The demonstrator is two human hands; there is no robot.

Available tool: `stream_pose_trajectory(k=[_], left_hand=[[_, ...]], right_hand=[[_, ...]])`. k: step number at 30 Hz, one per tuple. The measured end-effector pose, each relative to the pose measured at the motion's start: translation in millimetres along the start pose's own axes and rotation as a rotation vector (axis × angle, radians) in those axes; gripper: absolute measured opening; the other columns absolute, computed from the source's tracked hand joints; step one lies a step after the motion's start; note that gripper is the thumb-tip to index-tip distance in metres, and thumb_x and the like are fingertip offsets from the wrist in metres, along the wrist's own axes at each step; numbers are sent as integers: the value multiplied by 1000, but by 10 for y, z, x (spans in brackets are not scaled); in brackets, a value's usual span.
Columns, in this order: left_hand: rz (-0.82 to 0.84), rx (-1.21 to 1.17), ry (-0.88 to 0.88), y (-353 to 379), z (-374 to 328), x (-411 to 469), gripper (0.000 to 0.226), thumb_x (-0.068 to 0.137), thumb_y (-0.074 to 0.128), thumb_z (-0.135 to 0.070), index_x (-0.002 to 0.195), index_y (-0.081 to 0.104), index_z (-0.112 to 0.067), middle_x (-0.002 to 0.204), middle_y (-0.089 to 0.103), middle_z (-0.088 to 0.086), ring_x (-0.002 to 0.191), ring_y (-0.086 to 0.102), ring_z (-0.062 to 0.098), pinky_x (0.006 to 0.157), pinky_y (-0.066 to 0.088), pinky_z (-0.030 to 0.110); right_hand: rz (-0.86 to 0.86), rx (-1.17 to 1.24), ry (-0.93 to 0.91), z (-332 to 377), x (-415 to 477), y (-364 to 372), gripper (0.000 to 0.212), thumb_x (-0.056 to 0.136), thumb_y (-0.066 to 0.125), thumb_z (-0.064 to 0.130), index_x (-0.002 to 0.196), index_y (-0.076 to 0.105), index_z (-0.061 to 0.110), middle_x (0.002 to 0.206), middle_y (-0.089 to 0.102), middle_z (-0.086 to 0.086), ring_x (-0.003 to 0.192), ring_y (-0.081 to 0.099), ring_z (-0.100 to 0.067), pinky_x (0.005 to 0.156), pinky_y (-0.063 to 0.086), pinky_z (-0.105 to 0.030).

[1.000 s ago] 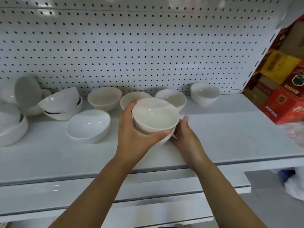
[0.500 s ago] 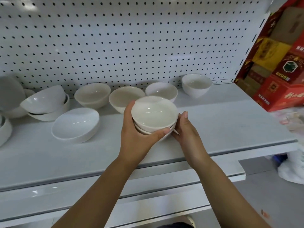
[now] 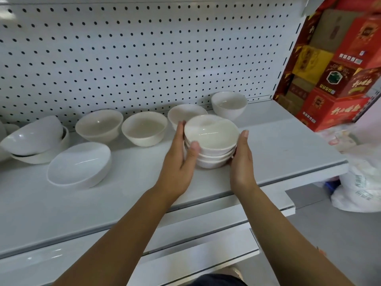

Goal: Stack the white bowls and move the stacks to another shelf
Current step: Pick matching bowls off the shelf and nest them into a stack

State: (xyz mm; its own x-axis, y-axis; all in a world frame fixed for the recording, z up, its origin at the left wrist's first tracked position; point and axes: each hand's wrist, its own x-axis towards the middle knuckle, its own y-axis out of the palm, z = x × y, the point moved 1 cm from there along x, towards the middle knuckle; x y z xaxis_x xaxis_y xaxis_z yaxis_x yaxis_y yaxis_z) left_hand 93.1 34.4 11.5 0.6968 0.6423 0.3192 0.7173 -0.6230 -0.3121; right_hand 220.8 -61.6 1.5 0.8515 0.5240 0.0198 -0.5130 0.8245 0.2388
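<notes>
A stack of three white bowls [image 3: 212,149] stands at the middle of the grey shelf [image 3: 288,149], its base seemingly resting on the shelf. My left hand [image 3: 181,159] clasps its left side, with the thumb on the front rim and the fingers behind. Pressed against the right side is my right hand [image 3: 242,162], fingers straight. Single white bowls [image 3: 99,124] [image 3: 144,129] [image 3: 228,104] line the pegboard. Another bowl [image 3: 183,112] is partly hidden behind the stack.
A tilted bowl [image 3: 79,164] lies at front left, with two tipped nested bowls [image 3: 35,139] behind it. Red and yellow boxes [image 3: 340,79] are piled at the right. A white plastic bag [image 3: 362,182] sits below them. Lower shelf edges [image 3: 206,215] jut out under my arms.
The stack, held off the shelf in both hands before, has gone down and a little right onto the shelf. My fingers have straightened along its sides.
</notes>
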Motion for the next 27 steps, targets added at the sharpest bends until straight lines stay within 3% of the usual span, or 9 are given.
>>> stream_pose_trajectory(k=[3, 5, 8, 10, 12, 16, 23, 27], left_hand=[[-318, 162, 24, -199, 106, 24, 58, 107, 42, -43, 156, 42, -12, 160, 44, -2, 148, 39, 7, 121, 30, 23], [-497, 337, -7, -359, 200, 98, 53, 103, 57, -37, 148, 50, -9, 156, 45, 11, 147, 41, 25, 120, 36, 40], [-542, 513, -218, -533, 324, 204, 57, 92, 78, -32, 141, 57, -10, 156, 33, 25, 149, 28, 41, 121, 26, 45], [-498, 490, -295, -563, 378, 222, 58, 91, 80, -35, 139, 58, -11, 153, 29, 26, 147, 25, 43, 120, 24, 43], [-468, 445, -299, -548, 414, 193, 56, 93, 77, -36, 139, 56, -12, 152, 30, 25, 143, 33, 42, 117, 32, 42], [-503, 375, -281, -550, 478, 169, 44, 99, 69, -36, 135, 58, -13, 140, 53, 21, 124, 55, 38, 98, 40, 33], [-599, 227, -190, -607, 549, 130, 26, 93, 77, -28, 115, 70, -15, 113, 68, 12, 101, 64, 29, 95, 54, 47], [-634, 63, -72, -574, 464, 103, 20, 92, 79, -19, 110, 71, -12, 115, 68, 14, 107, 66, 27, 103, 55, 42]], right_hand=[[-5, 22, 17, 19, 65, 43, 56, 109, 26, 56, 140, 60, 23, 137, 65, 11, 127, 57, 1, 122, 35, -35], [-2, 25, 23, 26, 93, 66, 56, 110, 24, 53, 138, 62, 23, 134, 68, 10, 126, 59, -1, 120, 38, -34], [-21, 21, 38, 11, 110, 79, 60, 108, 24, 58, 138, 63, 24, 133, 69, 9, 126, 61, -6, 119, 40, -37], [-41, 15, 35, 2, 111, 69, 59, 108, 24, 58, 135, 65, 25, 129, 71, 10, 122, 63, -4, 117, 42, -36], [-42, 5, 35, 4, 96, 54, 57, 109, 23, 56, 132, 67, 26, 126, 73, 10, 119, 64, -3, 114, 44, -35], [-25, -7, 18, 19, 73, 45, 53, 110, 24, 54, 123, 70, 30, 122, 74, 13, 117, 66, -1, 108, 47, -31], [-27, -13, 3, 17, 78, 45, 51, 110, 24, 53, 114, 71, 36, 115, 76, 18, 112, 67, 4, 103, 48, -26], [-8, 4, 15, 15, 86, 37, 52, 108, 26, 57, 116, 72, 34, 120, 75, 14, 119, 66, -3, 112, 46, -35]])
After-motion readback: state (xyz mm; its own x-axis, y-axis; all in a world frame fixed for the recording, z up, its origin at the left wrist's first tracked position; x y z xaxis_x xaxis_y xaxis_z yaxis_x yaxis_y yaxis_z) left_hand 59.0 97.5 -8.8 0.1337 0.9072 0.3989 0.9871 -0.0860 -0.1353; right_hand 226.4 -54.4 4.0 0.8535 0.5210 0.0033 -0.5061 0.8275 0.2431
